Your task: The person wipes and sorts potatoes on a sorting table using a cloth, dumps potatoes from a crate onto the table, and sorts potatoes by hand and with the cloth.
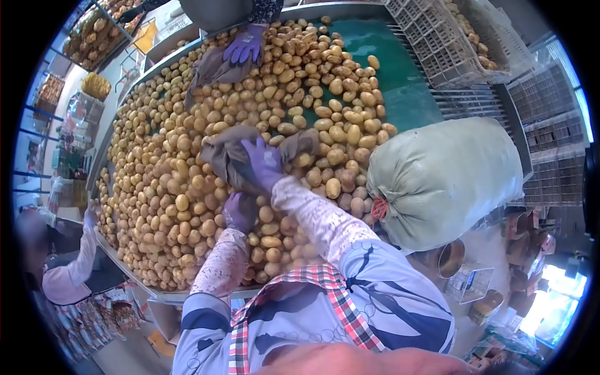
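Many yellow-brown potatoes (pixel 181 203) cover the sorting table in front of me. A crumpled grey-brown cloth (pixel 228 153) lies over the middle of the heap. My right hand (pixel 265 165), in a purple glove, grips this cloth from above, its thumb and fingers pressed into the folds. Just below the cloth's near edge, my left hand (pixel 240 212), gloved the same way, is curled down among the potatoes. Its fingertips are hidden, so what it holds cannot be made out.
Across the table, another person's purple-gloved hand (pixel 244 45) rests on a second cloth (pixel 215 69). A full, tied sack (pixel 447 178) lies to the right. Behind it are a plastic crate (pixel 431 44) and a wet green surface (pixel 397 75). Another person (pixel 69 275) stands at the left.
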{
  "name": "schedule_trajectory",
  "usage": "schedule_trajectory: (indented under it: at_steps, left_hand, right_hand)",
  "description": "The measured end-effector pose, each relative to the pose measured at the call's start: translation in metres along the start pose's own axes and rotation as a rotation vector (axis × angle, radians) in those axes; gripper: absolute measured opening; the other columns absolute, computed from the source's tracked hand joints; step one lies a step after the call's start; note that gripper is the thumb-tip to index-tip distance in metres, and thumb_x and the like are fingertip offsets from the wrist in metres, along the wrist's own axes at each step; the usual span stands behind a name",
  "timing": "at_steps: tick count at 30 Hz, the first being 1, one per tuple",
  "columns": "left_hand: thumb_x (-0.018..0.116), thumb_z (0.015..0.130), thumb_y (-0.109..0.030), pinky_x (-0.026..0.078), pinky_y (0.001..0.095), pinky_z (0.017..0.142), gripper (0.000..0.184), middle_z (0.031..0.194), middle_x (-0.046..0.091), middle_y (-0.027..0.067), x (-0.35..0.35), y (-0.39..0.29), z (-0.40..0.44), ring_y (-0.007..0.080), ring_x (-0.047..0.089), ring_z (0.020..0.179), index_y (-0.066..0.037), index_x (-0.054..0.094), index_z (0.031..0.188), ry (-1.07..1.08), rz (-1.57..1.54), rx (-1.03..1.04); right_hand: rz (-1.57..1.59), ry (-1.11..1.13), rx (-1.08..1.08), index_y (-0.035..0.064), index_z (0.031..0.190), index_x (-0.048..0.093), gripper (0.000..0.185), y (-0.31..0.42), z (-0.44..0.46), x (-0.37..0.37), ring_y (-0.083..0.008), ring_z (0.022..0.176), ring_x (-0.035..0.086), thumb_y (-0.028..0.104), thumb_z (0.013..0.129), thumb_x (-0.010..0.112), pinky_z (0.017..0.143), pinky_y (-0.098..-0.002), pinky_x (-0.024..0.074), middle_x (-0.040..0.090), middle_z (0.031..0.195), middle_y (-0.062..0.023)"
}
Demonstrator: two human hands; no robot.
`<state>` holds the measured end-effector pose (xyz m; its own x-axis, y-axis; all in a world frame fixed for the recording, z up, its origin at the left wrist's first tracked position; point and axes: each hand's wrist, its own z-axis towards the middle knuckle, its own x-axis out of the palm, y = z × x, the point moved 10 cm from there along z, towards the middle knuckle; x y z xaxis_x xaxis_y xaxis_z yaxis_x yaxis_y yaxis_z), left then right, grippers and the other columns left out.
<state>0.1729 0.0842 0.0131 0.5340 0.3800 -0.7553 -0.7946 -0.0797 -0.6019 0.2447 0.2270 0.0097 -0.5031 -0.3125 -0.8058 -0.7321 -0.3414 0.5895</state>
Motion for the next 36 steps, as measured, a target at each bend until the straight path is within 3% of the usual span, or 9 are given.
schedule_trajectory:
  at_steps: [4,8,9,12,15,20,27,32,36]
  left_hand:
    - [0.064,0.079,-0.019,0.049,0.0445,0.069,0.012,0.084,0.061,0.0140,-0.003,-0.007,0.000,0.0361,0.060,0.079,-0.009,0.063,0.086,-0.001,0.003,0.010]
    - [0.062,0.080,-0.019,0.049,0.0449,0.069,0.013,0.083,0.061,0.0154,-0.008,-0.011,0.000,0.0369,0.060,0.078,-0.007,0.063,0.086,-0.007,0.007,0.020]
    - [0.062,0.081,-0.019,0.049,0.0450,0.069,0.013,0.083,0.061,0.0157,-0.011,-0.012,-0.001,0.0371,0.060,0.078,-0.007,0.063,0.086,-0.014,0.006,0.020]
    - [0.062,0.081,-0.019,0.049,0.0449,0.069,0.013,0.082,0.062,0.0156,-0.012,-0.012,-0.003,0.0370,0.060,0.077,-0.007,0.063,0.086,-0.041,-0.011,0.012]
    - [0.063,0.080,-0.019,0.049,0.0446,0.069,0.013,0.083,0.062,0.0149,-0.011,-0.006,-0.001,0.0366,0.060,0.077,-0.008,0.063,0.086,-0.040,-0.020,-0.007]
    - [0.063,0.080,-0.019,0.049,0.0441,0.070,0.014,0.084,0.062,0.0148,-0.013,-0.002,0.005,0.0365,0.060,0.078,-0.007,0.064,0.087,-0.034,-0.017,-0.027]
    - [0.064,0.079,-0.019,0.049,0.0434,0.071,0.014,0.086,0.063,0.0147,-0.008,0.002,0.004,0.0362,0.061,0.080,-0.007,0.064,0.087,-0.025,-0.025,-0.060]
    - [0.064,0.079,-0.018,0.050,0.0430,0.072,0.015,0.087,0.063,0.0147,-0.009,-0.002,0.003,0.0360,0.061,0.081,-0.006,0.064,0.088,-0.023,-0.012,-0.058]
    - [0.064,0.079,-0.018,0.050,0.0426,0.073,0.016,0.088,0.063,0.0147,-0.009,-0.007,0.005,0.0359,0.061,0.082,-0.006,0.064,0.089,-0.012,0.006,-0.059]
  right_hand:
    - [0.853,0.088,-0.069,0.0043,0.127,0.051,0.052,-0.005,-0.026,-0.046,-0.0255,0.100,0.062,0.019,0.081,0.070,0.085,-0.0369,0.0508,0.059,0.118,-0.0142]
    - [0.599,-0.348,0.030,-0.0019,0.108,0.062,0.027,-0.039,-0.027,-0.166,-0.0199,0.093,0.062,0.004,0.082,0.066,0.086,-0.0304,0.0515,0.066,0.102,-0.0120]
    - [1.034,-0.352,-0.122,0.0012,0.108,0.064,0.047,-0.072,-0.001,-0.162,-0.0215,0.091,0.064,0.027,0.071,0.080,0.084,-0.0324,0.0499,0.068,0.098,-0.0148]
    - [-0.331,-0.625,-0.453,0.0021,0.095,0.069,0.016,-0.065,0.008,-0.254,-0.0271,0.086,0.064,0.009,0.083,0.061,0.082,-0.0332,0.0506,0.069,0.098,-0.0148]
    - [-0.080,-0.346,0.605,0.0127,0.121,0.053,0.034,-0.212,0.051,-0.272,-0.0302,0.118,0.051,0.027,0.091,0.049,0.092,-0.0422,0.0444,0.053,0.125,-0.0129]
    - [-0.667,-0.599,0.457,0.0277,0.130,0.047,0.038,-0.275,0.080,-0.188,-0.0390,0.129,0.034,0.028,0.092,0.045,0.089,-0.0664,0.0347,0.038,0.139,-0.0166]
    - [-0.483,-0.449,0.165,0.0139,0.125,0.050,0.033,-0.203,0.091,-0.132,-0.0338,0.080,0.061,0.018,0.092,0.046,0.066,-0.0439,0.0517,0.056,0.107,-0.0201]
    - [0.205,-0.358,0.319,-0.0006,0.119,0.052,0.052,-0.165,0.070,-0.071,-0.0414,0.106,0.057,0.044,0.093,0.049,0.090,-0.0459,0.0439,0.057,0.119,-0.0268]
    - [-0.103,-0.098,0.023,0.0179,0.119,0.055,0.031,-0.049,0.008,-0.076,-0.0368,0.100,0.059,0.019,0.089,0.047,0.085,-0.0450,0.0479,0.050,0.120,-0.0176]
